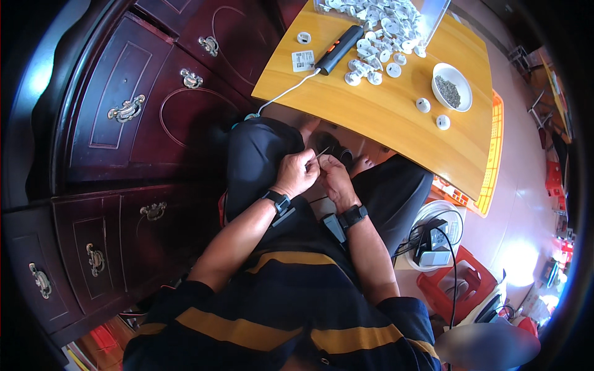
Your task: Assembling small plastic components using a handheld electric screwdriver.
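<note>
— Looking at the head view: holding what, and where?
— Apparently pinching a thin pointed piece (323, 151) with the left hand (298, 172), on the near side of the table (371, 108). Curling the right hand (336, 180) close beside; can't tell whether gripping too.
— Why so close together?
— Probably for steadiness.
— And why a white bowl (451, 71) at right?
— Likely to keep small metal bits (448, 91) from scattering.

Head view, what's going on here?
A seated person's left hand pinches a thin pointed item over the lap; the right hand is close beside it, its grip unclear. On the wooden table lie a pile of white round pieces, a black tool with a white cable, and a white bowl of small grey bits.
</note>
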{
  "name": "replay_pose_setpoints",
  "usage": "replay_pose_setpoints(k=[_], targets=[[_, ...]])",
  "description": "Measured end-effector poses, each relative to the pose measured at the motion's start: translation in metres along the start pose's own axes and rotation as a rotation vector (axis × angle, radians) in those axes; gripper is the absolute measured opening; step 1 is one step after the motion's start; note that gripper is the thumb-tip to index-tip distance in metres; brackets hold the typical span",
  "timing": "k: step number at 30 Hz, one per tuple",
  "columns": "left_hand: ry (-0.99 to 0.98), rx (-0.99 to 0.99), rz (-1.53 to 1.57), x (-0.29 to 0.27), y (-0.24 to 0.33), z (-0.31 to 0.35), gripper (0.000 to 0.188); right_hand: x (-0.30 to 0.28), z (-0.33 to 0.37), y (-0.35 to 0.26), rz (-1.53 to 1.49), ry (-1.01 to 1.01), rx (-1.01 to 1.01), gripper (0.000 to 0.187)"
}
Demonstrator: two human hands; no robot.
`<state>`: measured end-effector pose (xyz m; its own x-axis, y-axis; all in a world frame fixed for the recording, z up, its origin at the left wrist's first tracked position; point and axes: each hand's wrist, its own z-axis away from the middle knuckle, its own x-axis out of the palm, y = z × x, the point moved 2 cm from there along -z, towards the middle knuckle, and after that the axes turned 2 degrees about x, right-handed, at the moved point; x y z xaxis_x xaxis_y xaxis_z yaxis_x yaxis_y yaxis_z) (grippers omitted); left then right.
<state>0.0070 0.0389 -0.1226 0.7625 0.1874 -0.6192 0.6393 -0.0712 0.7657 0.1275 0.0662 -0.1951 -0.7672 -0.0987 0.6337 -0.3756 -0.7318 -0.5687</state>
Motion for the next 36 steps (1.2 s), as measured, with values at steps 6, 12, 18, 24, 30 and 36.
replay_pose_setpoints(k=[6, 12, 18, 24, 30, 36], targets=[[-0.001, 0.065, 0.065, -0.001, -0.001, 0.000, 0.012, -0.003, -0.008, 0.006, -0.119, 0.004, 0.028, 0.017], [-0.041, 0.074, 0.090, -0.005, 0.011, 0.000, 0.013, -0.010, -0.009, 0.006, -0.197, 0.041, 0.047, 0.017], [0.002, 0.033, 0.128, -0.003, 0.016, 0.018, 0.010, -0.002, -0.010, -0.020, -0.305, 0.147, 0.009, 0.014], [0.120, -0.091, 0.306, -0.011, 0.004, 0.006, 0.009, 0.006, 0.009, -0.009, -0.035, 0.002, 0.113, 0.014], [0.133, -0.099, 0.129, -0.018, 0.003, 0.004, 0.008, 0.005, 0.016, -0.023, 0.172, 0.022, -0.077, 0.011], [0.153, -0.096, 0.122, -0.018, 0.002, 0.006, 0.008, 0.010, 0.018, -0.028, 0.221, -0.006, -0.075, 0.010]])
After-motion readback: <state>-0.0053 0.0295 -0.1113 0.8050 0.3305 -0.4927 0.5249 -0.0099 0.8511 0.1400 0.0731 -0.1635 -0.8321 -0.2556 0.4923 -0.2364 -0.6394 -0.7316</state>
